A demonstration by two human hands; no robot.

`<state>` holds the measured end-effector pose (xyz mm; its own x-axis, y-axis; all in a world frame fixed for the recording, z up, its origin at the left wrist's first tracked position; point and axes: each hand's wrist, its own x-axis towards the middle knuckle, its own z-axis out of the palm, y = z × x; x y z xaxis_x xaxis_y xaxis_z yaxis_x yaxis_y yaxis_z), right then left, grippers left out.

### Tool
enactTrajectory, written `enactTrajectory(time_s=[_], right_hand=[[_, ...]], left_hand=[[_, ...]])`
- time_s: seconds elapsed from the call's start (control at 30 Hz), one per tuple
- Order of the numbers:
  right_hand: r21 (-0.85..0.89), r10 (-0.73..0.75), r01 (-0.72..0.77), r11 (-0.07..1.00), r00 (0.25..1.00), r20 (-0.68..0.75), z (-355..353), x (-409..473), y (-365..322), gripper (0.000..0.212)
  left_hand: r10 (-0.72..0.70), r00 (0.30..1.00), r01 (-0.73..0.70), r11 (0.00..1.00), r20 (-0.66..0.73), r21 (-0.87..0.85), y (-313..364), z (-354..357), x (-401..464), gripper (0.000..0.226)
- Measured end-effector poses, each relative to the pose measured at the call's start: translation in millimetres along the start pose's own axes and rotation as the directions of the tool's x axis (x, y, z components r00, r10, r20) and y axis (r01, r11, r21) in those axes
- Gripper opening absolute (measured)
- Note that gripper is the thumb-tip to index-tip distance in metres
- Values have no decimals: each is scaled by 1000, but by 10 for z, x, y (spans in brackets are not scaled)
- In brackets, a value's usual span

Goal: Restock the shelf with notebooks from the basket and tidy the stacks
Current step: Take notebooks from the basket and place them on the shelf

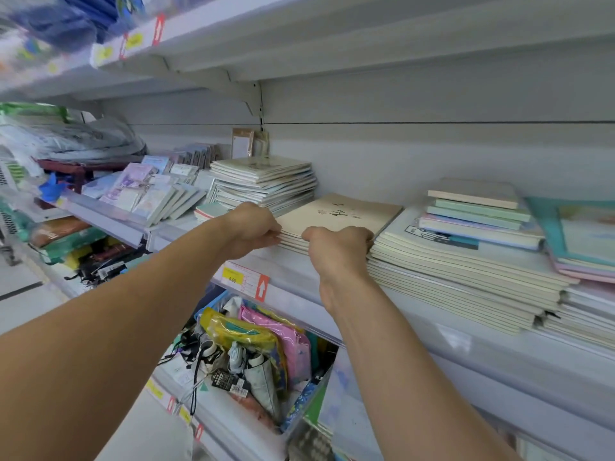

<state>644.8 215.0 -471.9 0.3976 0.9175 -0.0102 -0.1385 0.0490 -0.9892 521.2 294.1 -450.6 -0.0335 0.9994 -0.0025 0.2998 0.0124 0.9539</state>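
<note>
Hands first: my left hand [254, 227] and right hand [337, 249] both grip the near edge of a small cream stack [336, 217] of notebooks lying flat on the shelf [299, 277]. Left fingers curl over the stack's left front corner, thumb under, pinching the edges; right hand is closed on the front edge just beside it, knuckles toward me (I cannot see the fingertips themselves). The top notebook shows a small dark drawing on its cover.

That stack sits between two others. Behind and to its left stands a taller pile [263, 181] of pale notebooks, its layers slightly fanned. To the right a big pile [466, 271] of cream notebooks touches my right hand's side and steps down unevenly toward the front; on it lie a few thicker pastel books [479, 211]. Farther right, teal and pink covers [579, 241] overlap.

A yellow price tag [233, 276] is on the shelf's front rail below my hands. Under the shelf, a bin [266, 354] holds packaged items.
</note>
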Motion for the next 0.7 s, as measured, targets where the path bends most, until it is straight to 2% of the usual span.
enactTrajectory(time_s=[0.07, 0.1, 0.13, 0.2, 0.23, 0.27, 0.3, 0.33, 0.37, 0.4, 0.43, 0.47, 0.5, 0.53, 0.6, 0.63, 0.7], right_hand=[[-112, -73, 74, 991, 997, 12, -2, -129, -8, 96], [-220, -192, 190, 957, 981, 12, 11, -238, -12, 95], [-321, -371, 355, 878, 929, 13, 30, -356, 12, 86], [-351, -699, 681, 642, 708, 95, 69, -641, 148, 46], [-318, -761, 770, 554, 623, 182, 84, -795, 285, 25], [-297, -761, 807, 509, 584, 283, 87, -925, 490, 11], [-297, -701, 802, 519, 598, 388, 80, -1042, 743, 9], [-325, -582, 754, 571, 651, 488, 51, -1145, 1042, 13], [-376, -377, 653, 658, 717, 586, -8, -1246, 1352, 18], [-465, -73, 478, 745, 751, 656, -103, -1348, 1693, 21], [-592, 263, 270, 759, 705, 658, -217, -1452, 2029, 24], [-735, 537, 131, 665, 600, 593, -349, -1567, 2366, 27], [-831, 685, 116, 544, 511, 520, -505, -1698, 2703, 31], [-879, 738, 162, 448, 489, 466, -648, -1837, 3002, 32], [-907, 754, 143, 397, 513, 411, -879, -2096, 3492, 39], [-915, 763, 63, 400, 530, 370, -967, -2197, 3666, 51], [-912, 779, -141, 384, 580, 238, -1081, -2342, 3856, 75]], left_hand=[[52, 997, -46, 994, -62, 95, 42, -73, -83, 13], [130, 986, -113, 982, -109, 148, 37, -122, -134, 29], [234, 959, -205, 963, -160, 175, -8, -174, -235, 38], [452, 854, -415, 891, -258, 186, -191, -246, -622, 25], [527, 796, -487, 850, -298, 202, -357, -275, -858, 18], [571, 752, -527, 821, -330, 221, -599, -300, -1074, 14], [570, 742, -519, 822, -352, 236, -896, -332, -1297, 12], [532, 764, -465, 846, -366, 260, -1245, -370, -1511, 13], [446, 820, -355, 888, -360, 291, -1643, -415, -1724, 13], [296, 895, -189, 930, -334, 316, -2072, -456, -1964, 13], [82, 952, 26, 938, -295, 344, -2490, -504, -2211, 15], [-147, 956, 239, 892, -255, 384, -2873, -541, -2440, 21], [-355, 911, 413, 792, -210, 450, -3200, -550, -2667, 28], [-504, 850, 501, 684, -153, 531, -3452, -524, -2874, 37], [-640, 767, 531, 596, -43, 602, -3828, -442, -3203, 57], [-677, 735, 559, 575, -35, 597, -3937, -404, -3327, 64], [-754, 650, 671, 510, -96, 538, -4118, -391, -3541, 61]])
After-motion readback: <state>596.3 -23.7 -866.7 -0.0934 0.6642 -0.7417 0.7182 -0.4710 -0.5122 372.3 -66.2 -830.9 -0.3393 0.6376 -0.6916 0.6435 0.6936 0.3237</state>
